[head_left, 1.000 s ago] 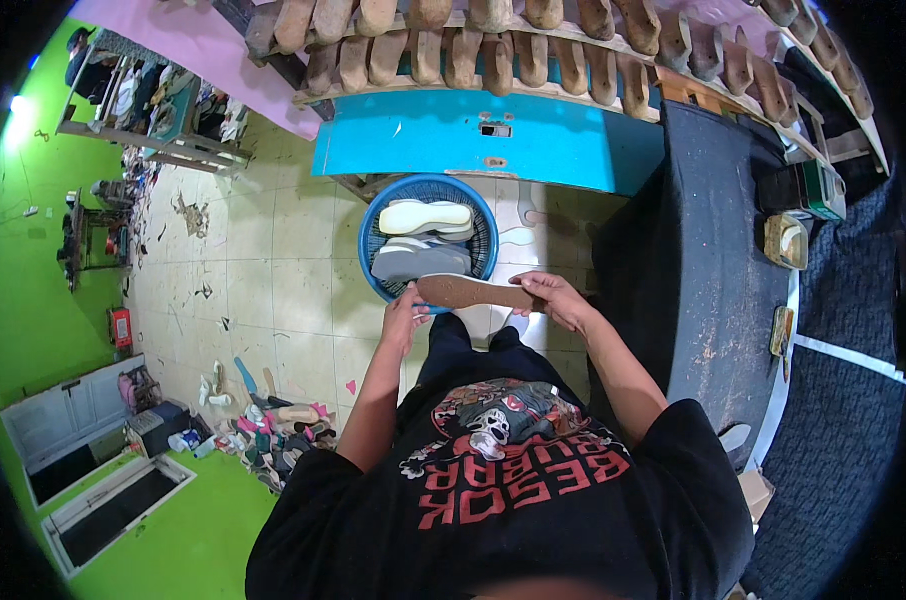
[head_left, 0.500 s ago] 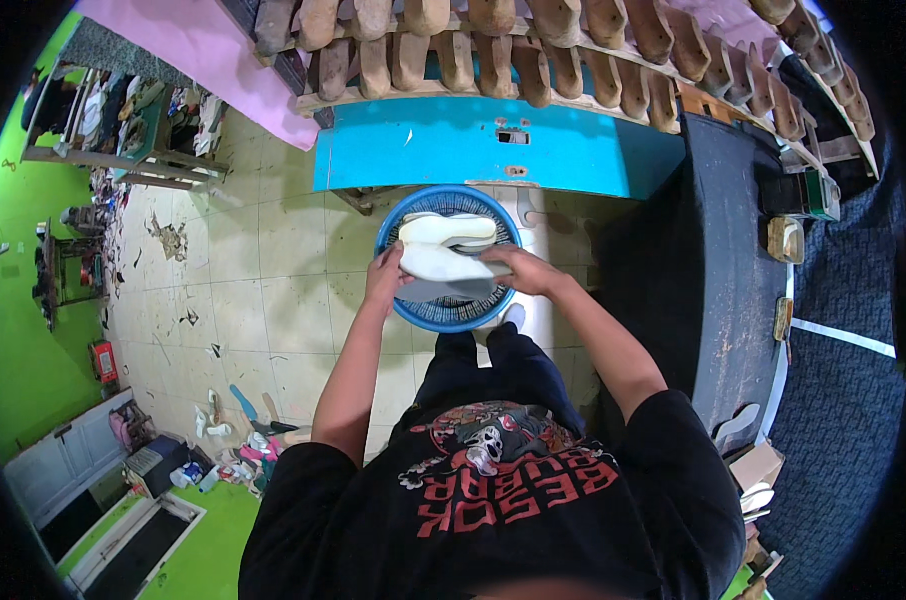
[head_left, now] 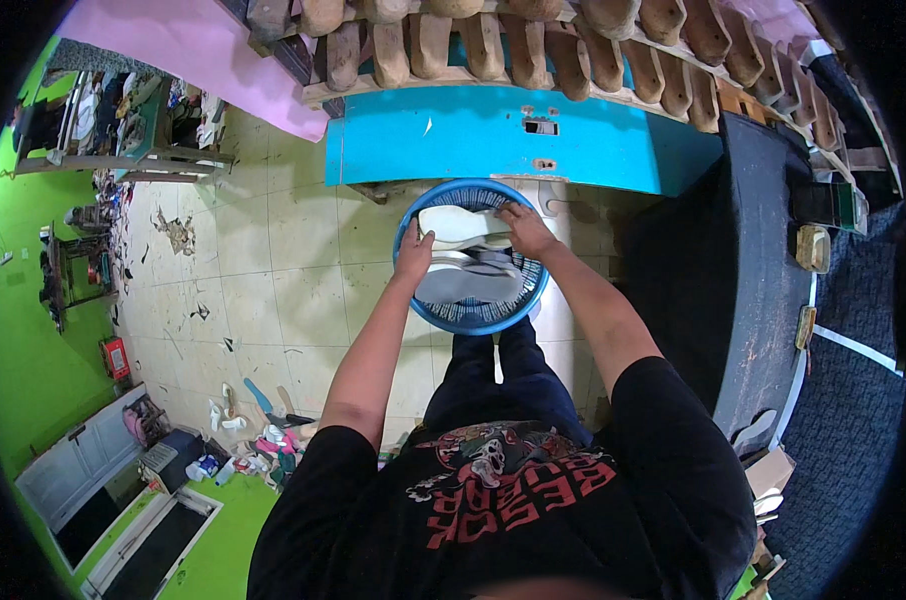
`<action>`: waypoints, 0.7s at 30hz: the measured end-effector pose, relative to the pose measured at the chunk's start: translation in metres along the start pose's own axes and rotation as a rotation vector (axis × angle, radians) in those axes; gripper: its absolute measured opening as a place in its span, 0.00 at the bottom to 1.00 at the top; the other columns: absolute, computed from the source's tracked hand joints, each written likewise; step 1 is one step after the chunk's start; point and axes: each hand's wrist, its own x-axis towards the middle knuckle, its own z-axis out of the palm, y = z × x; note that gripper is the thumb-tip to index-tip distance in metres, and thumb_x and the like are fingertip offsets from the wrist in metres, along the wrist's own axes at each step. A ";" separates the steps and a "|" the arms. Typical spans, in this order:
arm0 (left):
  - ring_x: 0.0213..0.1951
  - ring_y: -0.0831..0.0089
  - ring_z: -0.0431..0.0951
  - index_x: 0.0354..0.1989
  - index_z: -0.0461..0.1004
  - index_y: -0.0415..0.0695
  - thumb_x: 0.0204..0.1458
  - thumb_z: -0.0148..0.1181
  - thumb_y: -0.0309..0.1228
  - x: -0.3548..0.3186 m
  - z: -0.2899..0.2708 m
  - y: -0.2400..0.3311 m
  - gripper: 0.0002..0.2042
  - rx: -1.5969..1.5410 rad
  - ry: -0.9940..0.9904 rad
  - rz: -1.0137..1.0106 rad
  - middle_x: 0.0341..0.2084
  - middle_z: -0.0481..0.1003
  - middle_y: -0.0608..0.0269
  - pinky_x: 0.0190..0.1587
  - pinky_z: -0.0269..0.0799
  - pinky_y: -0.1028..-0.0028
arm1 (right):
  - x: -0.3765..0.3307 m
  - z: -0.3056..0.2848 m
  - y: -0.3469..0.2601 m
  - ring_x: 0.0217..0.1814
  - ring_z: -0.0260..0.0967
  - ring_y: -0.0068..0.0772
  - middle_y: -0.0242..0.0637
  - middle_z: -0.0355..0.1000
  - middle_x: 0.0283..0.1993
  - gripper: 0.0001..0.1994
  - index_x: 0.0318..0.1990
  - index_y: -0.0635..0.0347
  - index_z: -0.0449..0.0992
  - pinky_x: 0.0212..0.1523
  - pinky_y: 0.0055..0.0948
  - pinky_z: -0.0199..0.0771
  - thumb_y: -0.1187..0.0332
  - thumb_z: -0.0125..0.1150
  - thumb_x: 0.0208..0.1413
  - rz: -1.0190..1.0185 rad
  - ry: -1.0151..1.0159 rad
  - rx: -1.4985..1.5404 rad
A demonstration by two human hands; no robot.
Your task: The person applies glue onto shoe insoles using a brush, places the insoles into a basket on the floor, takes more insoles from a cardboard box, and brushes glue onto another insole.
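A round blue plastic basket stands on the floor in front of my legs. At its far side, my left hand grips one end of a stack of white shoe soles, its thumb on the near edge. On the other end of that stack my right hand is closed, its fingers over the top. Closer to me, grey shoe soles lie in the basket, with pale ones beside them. How many soles are in the held stack, I cannot tell.
Beyond the basket is a turquoise panel, under racks of wooden shoe lasts. A black-covered table runs along the right. Scraps lie about the tiled floor; a cluttered bench stands far left.
Both hands have moved to the far side of the basket, now holding the white soles there. The sole held before now lies in the near half. The whole view has shifted slightly.
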 end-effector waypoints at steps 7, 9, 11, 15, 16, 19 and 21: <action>0.66 0.50 0.60 0.71 0.61 0.46 0.55 0.63 0.43 -0.012 0.005 0.010 0.35 0.626 -0.023 0.276 0.66 0.58 0.52 0.66 0.61 0.52 | -0.014 0.006 -0.023 0.71 0.54 0.52 0.46 0.58 0.71 0.29 0.64 0.56 0.71 0.70 0.49 0.55 0.72 0.56 0.50 -0.013 -0.002 -0.308; 0.68 0.51 0.57 0.72 0.58 0.46 0.53 0.65 0.44 -0.013 0.010 0.017 0.38 0.717 -0.128 0.263 0.68 0.55 0.53 0.67 0.59 0.52 | -0.018 0.011 -0.025 0.71 0.54 0.51 0.46 0.58 0.69 0.32 0.68 0.55 0.67 0.68 0.50 0.57 0.70 0.56 0.51 0.044 -0.065 -0.345; 0.70 0.51 0.54 0.73 0.56 0.46 0.52 0.66 0.46 -0.015 0.007 0.016 0.41 0.816 -0.216 0.232 0.69 0.53 0.53 0.68 0.57 0.52 | -0.018 0.015 -0.035 0.72 0.53 0.51 0.46 0.57 0.68 0.35 0.72 0.54 0.61 0.69 0.52 0.56 0.69 0.56 0.53 0.083 -0.120 -0.357; 0.74 0.52 0.46 0.76 0.49 0.44 0.49 0.67 0.50 -0.033 0.018 0.033 0.49 0.928 -0.271 0.183 0.72 0.49 0.52 0.71 0.46 0.47 | -0.025 0.018 -0.040 0.73 0.50 0.54 0.48 0.55 0.70 0.39 0.75 0.55 0.53 0.72 0.54 0.50 0.69 0.55 0.52 0.140 -0.150 -0.406; 0.75 0.52 0.44 0.77 0.47 0.44 0.49 0.67 0.50 -0.035 0.018 0.035 0.50 0.991 -0.289 0.159 0.72 0.48 0.51 0.72 0.41 0.44 | -0.023 0.016 -0.044 0.74 0.49 0.54 0.48 0.54 0.71 0.40 0.76 0.55 0.52 0.73 0.54 0.48 0.69 0.55 0.53 0.160 -0.178 -0.411; 0.75 0.52 0.42 0.77 0.44 0.40 0.48 0.67 0.50 -0.036 0.020 0.041 0.52 1.086 -0.296 0.174 0.73 0.47 0.49 0.72 0.36 0.41 | -0.018 0.013 -0.053 0.76 0.48 0.54 0.48 0.52 0.72 0.39 0.76 0.57 0.50 0.74 0.56 0.47 0.67 0.55 0.55 0.193 -0.257 -0.450; 0.76 0.51 0.41 0.76 0.40 0.35 0.47 0.66 0.50 -0.033 0.024 0.039 0.55 1.169 -0.293 0.183 0.73 0.48 0.46 0.73 0.35 0.42 | -0.016 0.013 -0.059 0.75 0.48 0.54 0.48 0.53 0.71 0.40 0.76 0.58 0.50 0.74 0.56 0.48 0.65 0.56 0.55 0.196 -0.266 -0.475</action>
